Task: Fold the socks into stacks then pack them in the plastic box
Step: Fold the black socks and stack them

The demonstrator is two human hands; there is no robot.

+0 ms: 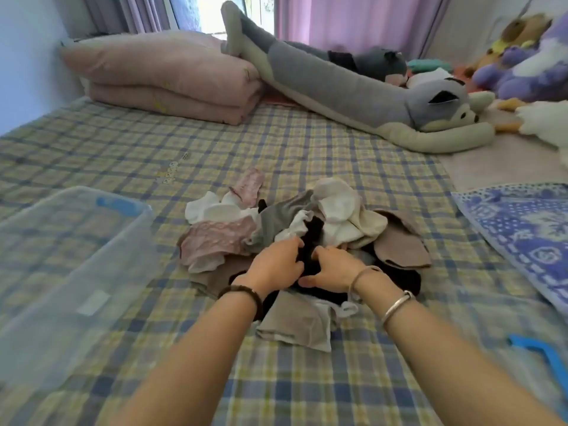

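Midway across the blue-and-yellow checked bedsheet (307, 142), left hand (276, 265) and right hand (333, 269) curl their fingers round a black sock (311, 241) in the unfolded heap of mixed socks (338, 210). Next it likely needs pulling free and pairing. The clear plastic box (37, 256) sits near, at the left.

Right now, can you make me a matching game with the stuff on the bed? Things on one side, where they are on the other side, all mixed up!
Things:
1. plastic box
2. sock pile
3. folded pink quilt
4. long grey plush

Places:
A. stretched across the back, head to the right
B. heaped in the middle of the bed
C. near side, at the left edge
D. back left, by the wall

Pairs: 1-C, 2-B, 3-D, 4-A
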